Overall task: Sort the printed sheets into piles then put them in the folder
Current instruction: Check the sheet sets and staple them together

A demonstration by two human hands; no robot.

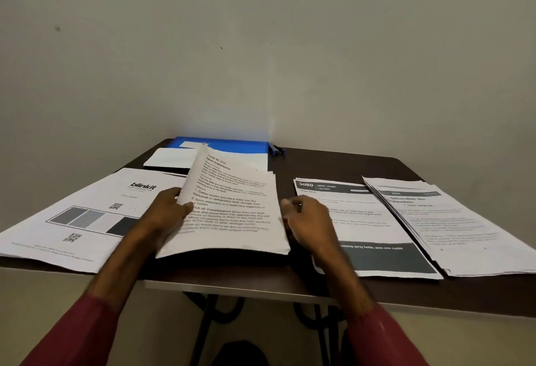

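Possibly 2 sheets lift together: left hand (165, 215) pinches the top sheet (232, 200), right hand (310, 220) beside it, grip unclear

The middle stack (232, 220) is thin white paper, dull and not shiny, with black ink on it. The left pile (72, 215) and the right piles (377, 220) are the same kind of paper, some with big dark gray printed blocks. The table (406, 293) has a smooth, dark brown top with a faint shine, and its legs (207, 322) look like black metal. The folder (232, 145) at the back is smooth blue plastic, and the sleeves (72, 336) are soft red cloth.
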